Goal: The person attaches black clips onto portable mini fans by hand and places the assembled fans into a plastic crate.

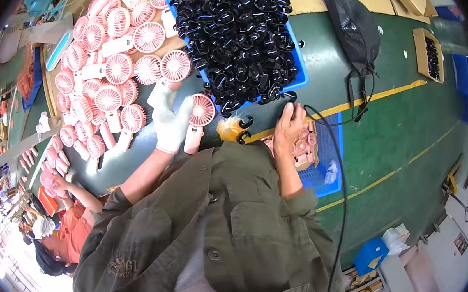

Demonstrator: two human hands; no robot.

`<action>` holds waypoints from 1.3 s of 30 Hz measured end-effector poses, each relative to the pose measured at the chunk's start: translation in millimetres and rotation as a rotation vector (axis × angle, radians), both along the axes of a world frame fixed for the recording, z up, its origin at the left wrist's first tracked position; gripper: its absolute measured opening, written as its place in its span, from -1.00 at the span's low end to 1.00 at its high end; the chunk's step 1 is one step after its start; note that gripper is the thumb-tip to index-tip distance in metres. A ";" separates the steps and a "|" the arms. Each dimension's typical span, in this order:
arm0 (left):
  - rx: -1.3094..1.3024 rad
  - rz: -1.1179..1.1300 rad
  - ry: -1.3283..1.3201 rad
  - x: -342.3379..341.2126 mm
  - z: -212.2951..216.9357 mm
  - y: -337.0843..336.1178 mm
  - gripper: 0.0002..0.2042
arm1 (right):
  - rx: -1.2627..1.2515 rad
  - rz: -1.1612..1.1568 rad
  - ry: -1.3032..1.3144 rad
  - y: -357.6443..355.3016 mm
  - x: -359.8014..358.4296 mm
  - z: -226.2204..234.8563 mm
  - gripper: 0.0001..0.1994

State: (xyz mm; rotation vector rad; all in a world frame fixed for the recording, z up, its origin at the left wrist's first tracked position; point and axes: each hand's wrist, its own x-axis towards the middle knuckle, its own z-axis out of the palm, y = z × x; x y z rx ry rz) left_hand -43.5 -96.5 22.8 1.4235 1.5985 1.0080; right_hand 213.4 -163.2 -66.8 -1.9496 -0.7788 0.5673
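My left hand [169, 124], in a white glove, reaches over the near edge of a pile of pink handheld fans [118, 69]. Its thumb stands apart from the fingers, which touch the handle of one pink fan [176, 66]. Just right of the glove, another pink fan [202, 110] lies with its handle toward me. My bare right hand [290, 130] is at the table's near edge, fingers drawn together, with a small glossy black plastic piece [290, 96] at the fingertips. A blue bin [302, 79] heaped with similar black pieces [238, 39] stands beyond both hands.
Two loose black pieces [245, 129] lie by an orange-yellow item [229, 128] near my jacket. Below my right hand, a blue crate [327, 174] holds pink parts. A black mesh bag [351, 30] lies far right; a dark cable [339, 150] hangs past my right arm. A co-worker [75, 226] sits at left.
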 end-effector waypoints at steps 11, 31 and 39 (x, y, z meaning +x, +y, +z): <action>0.619 -1.073 0.322 29.3 -31.6 -20.5 -0.88 | 0.133 0.060 -0.401 19.3 25.8 -23.9 -0.66; 0.478 -1.509 0.594 87.0 -70.7 18.0 -0.76 | 0.164 0.808 -0.606 157.9 135.6 -28.8 -0.72; 0.509 -1.299 0.428 86.5 -49.2 20.2 -0.77 | 0.070 0.258 -0.147 99.0 136.2 -21.8 -0.65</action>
